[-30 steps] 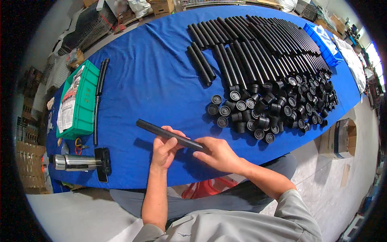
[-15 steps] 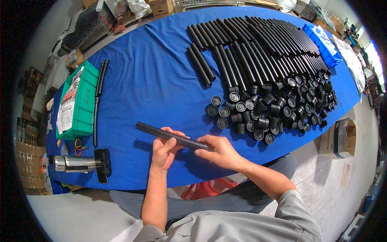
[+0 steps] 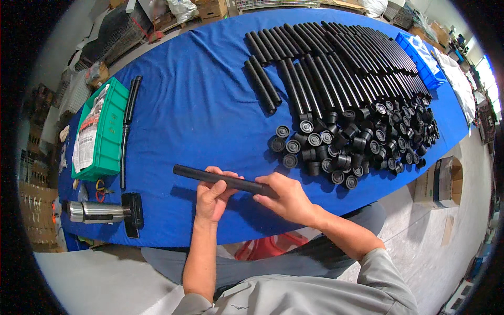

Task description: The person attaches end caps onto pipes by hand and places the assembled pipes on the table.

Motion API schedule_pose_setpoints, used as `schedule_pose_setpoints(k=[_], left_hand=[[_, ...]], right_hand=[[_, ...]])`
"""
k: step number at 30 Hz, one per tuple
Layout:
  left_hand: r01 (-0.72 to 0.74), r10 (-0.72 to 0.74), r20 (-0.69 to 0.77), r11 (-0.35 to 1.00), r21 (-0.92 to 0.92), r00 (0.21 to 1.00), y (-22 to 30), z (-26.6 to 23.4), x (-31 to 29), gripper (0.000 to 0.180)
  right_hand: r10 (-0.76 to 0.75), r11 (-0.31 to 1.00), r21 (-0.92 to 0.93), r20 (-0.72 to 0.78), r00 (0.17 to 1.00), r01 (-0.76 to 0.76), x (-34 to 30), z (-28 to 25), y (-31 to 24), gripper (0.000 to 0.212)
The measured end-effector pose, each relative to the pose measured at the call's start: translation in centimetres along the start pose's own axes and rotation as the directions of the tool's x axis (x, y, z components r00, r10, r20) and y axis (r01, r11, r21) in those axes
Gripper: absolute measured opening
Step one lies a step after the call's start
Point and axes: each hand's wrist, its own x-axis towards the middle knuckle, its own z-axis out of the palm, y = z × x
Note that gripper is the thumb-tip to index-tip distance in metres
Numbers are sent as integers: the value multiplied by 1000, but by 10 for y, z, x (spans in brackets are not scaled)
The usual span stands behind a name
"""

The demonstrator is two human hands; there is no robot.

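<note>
Two hands hold one long black tube (image 3: 220,180) just above the blue surface (image 3: 199,105), low in the middle of the frame. The left hand (image 3: 212,197) is closed around the tube's middle, and the right hand (image 3: 286,198) is wrapped over its right end. Since a second ago the tube has hardly moved; it stays level while the fingers work at the end. Many more black tubes (image 3: 336,68) and small black caps (image 3: 325,149) lie at the upper right. A green bin (image 3: 107,134) sits at the left.
</note>
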Motion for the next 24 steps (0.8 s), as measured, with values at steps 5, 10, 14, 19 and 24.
schedule_pose_setpoints(k=[5,10,14,19,24], left_hand=[[-12,12,-5,999,35,1000,0,0,-1,30],[-31,31,-2,1000,6,1000,-3,-3,-1,33],[-34,34,-1,999,-6,999,-2,-6,-2,33],[-22,19,-71,999,-37,997,-5,4,0,31],[0,0,-6,1000,-19,1000,-2,-6,-1,28]], right_hand=[[330,899,243,172,928,-365,5,-2,-2,32],[187,965,173,61,980,-195,3,2,-2,31],[243,939,229,81,967,-256,5,3,-5,31],[84,994,74,14,996,-85,4,6,2,33],[-53,997,-55,-4,999,52,0,9,2,34]])
